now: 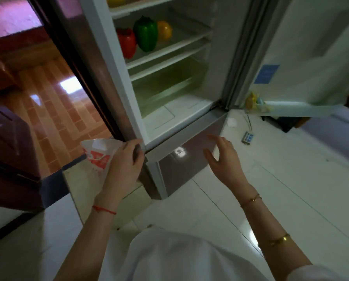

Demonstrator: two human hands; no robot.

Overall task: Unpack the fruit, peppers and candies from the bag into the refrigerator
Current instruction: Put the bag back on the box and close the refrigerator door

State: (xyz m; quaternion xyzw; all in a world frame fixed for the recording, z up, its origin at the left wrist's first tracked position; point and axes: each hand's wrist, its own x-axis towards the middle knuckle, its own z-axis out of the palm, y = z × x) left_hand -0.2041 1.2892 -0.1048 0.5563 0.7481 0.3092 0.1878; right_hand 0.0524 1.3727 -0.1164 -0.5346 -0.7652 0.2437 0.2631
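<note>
Three glossy peppers, red (127, 42), green (146, 35) and yellow (164, 30), are seen together on a shelf of the open white refrigerator (189, 110). A crumpled white plastic bag with red print (97, 155) is clutched in the left hand (124, 165); the right hand (222, 157) is held spread, empty, before the lower drawer front (wrapped candies (253, 101) are lodged in the door rack)

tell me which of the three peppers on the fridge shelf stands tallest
The green pepper, in the middle. Its top rises above both the red pepper on its left and the smaller yellow pepper on its right.
</note>
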